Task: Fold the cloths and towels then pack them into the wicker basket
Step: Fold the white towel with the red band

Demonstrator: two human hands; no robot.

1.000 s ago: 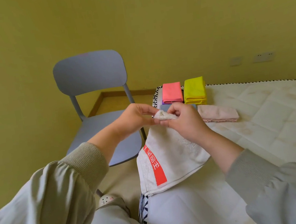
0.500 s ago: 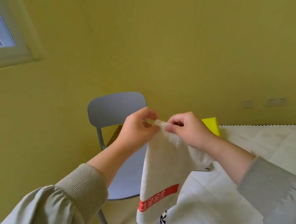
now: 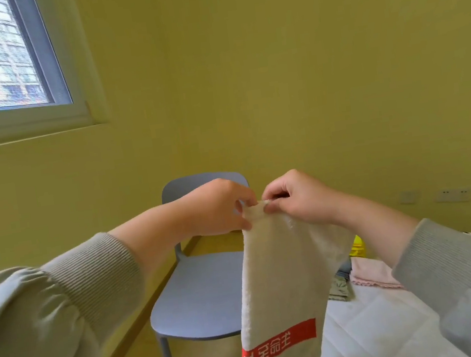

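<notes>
The left hand (image 3: 217, 207) and right hand (image 3: 296, 197) meet in front of the grey chair (image 3: 202, 296), each pinching the top edge of the white towel (image 3: 283, 277). It hangs in the air at the near left edge of the bed (image 3: 382, 323), long axis straight up and down, red band at the bottom. It looks soft, light and floppy, so I'd grip it by the corners, or the fold will sag.
</notes>
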